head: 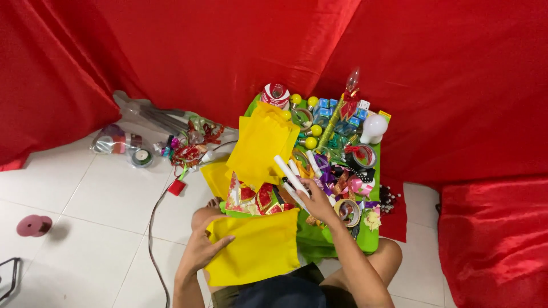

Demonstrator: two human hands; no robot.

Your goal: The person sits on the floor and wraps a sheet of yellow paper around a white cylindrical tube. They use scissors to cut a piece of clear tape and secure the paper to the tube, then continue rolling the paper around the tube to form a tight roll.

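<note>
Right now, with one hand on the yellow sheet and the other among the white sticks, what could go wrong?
The right hand reaches into a crowded green tray; it could knock the ribbon rolls or the white sticks off. The yellow sheet lies loose on the lap under the left hand and might slide. The cable on the floor could snag a leg.

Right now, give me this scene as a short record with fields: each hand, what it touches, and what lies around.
Left hand: left hand flat on a yellow felt sheet lying over the lap
Right hand: right hand reaching onto the green table, fingers around white sticks
On the table: a second yellow sheet, ribbon bows, tape rolls, a white bulb, small yellow balls
On the floor: a pink spool, a cable, a red clip
Backdrop: red cloth
</note>
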